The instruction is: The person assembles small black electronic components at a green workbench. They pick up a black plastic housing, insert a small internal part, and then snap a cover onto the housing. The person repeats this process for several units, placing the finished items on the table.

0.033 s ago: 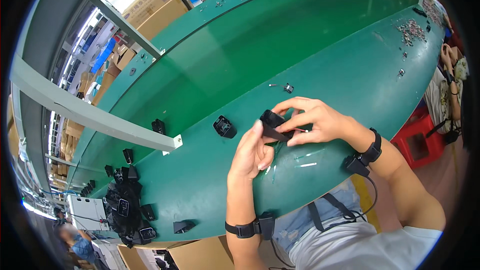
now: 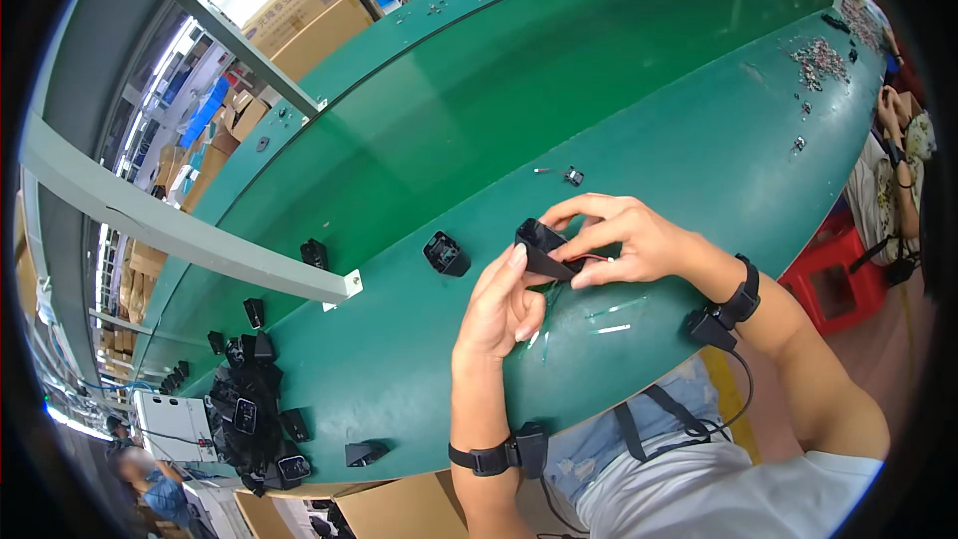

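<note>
A black plastic housing (image 2: pixel 544 252), hollow and open at one end, is held between my two hands above the green bench. My left hand (image 2: pixel 497 305) pinches its near left side, thumb and fingers against the wall. My right hand (image 2: pixel 627 242) closes over its right side, and a thin light-coloured wire (image 2: pixel 597 258) shows by those fingers. Whatever else the right fingertips grip is hidden. Left of the hands stands another open black housing (image 2: pixel 446 254). Beyond them lies a small black part with a wire (image 2: pixel 572 177). Thin clear strips (image 2: pixel 614 329) lie below the right hand.
A heap of black housings and black bags (image 2: pixel 249 409) covers the bench's left end. A grey metal post (image 2: pixel 200 215) slants down to the bench at left. Small parts lie in a pile (image 2: pixel 820 62) at far right, near a red stool (image 2: pixel 840 274) and another person's arm (image 2: pixel 891 120).
The housing has tilted slightly, so more of its open end faces up. Both hands keep nearly the same place and hold.
</note>
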Demonstrator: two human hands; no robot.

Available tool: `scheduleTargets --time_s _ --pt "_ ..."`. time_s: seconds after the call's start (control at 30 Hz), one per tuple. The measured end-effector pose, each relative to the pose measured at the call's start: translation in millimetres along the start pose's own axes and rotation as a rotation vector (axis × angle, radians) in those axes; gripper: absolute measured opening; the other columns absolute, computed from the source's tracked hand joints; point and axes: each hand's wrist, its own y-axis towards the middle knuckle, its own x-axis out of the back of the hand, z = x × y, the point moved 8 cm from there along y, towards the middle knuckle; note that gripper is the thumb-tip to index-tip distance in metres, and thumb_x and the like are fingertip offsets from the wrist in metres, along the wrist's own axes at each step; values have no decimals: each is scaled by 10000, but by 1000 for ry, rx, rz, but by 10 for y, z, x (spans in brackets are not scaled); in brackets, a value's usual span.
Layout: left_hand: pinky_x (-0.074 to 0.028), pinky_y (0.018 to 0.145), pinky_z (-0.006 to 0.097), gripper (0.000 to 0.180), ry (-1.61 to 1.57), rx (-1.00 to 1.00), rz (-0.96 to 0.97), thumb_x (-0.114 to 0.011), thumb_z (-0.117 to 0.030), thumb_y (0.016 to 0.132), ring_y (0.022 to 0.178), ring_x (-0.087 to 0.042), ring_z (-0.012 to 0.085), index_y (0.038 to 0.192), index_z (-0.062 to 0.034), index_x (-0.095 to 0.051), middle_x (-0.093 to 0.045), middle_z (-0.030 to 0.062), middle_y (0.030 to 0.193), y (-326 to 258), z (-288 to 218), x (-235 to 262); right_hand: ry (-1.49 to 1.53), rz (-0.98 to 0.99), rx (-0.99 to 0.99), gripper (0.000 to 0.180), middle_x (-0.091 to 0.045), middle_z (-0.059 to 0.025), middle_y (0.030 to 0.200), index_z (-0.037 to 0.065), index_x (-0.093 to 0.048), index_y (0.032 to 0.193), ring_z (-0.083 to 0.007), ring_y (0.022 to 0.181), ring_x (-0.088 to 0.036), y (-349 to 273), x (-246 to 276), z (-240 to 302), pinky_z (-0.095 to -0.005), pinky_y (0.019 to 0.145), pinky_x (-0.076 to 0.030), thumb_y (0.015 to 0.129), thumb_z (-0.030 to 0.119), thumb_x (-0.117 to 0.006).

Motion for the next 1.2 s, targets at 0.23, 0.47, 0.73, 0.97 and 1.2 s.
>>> scheduleTargets --time_s 0.23,0.47,0.73,0.97,1.2 --pt "-411 378 201 578 158 -77 -85 -446 -479 1032 407 -524 122 1095 74 -603 -714 231 893 125 11 78 425 -46 -306 227 -541 -171 1380 32 -766 979 -261 1175 -575 -24 -150 -239 -406 953 -490 880 234 -736" --pt "-359 326 199 696 327 -67 -217 -456 -591 990 367 -512 127 759 31 -664 -666 161 638 66 50 234 989 -80 -544 384 -620 -153 1286 -67 -671 1137 -184 1082 -615 -136 -384 -352 -352 958 -498 997 284 -605" --pt "-391 406 265 566 922 -525 -736 -509 -439 1017 407 -512 125 714 16 -656 -614 94 529 -156 -412 274 774 -208 -520 379 -645 -142 1216 -66 -705 1007 -208 1104 -605 -42 -376 -437 -357 968 -484 987 302 -617" --pt "-400 977 472 445 1549 -648 -1094 -753 -391 822 1142 -513 337 1113 -74 -642 -568 158 1147 -408 -680 551 -628 -63 14 332 -577 -164 1303 63 -761 910 -341 1188 -533 1035 -64 -641 -450 1013 -425 775 366 -781" --pt "-408 1018 506 565 1469 -407 -1079 -839 -286 719 1213 -447 402 1212 -130 -611 -481 185 1282 -369 -544 916 -1000 228 -212 443 -564 -122 1308 126 -752 1018 -335 1237 -491 1321 -119 -1408 -468 1032 -412 713 442 -806"
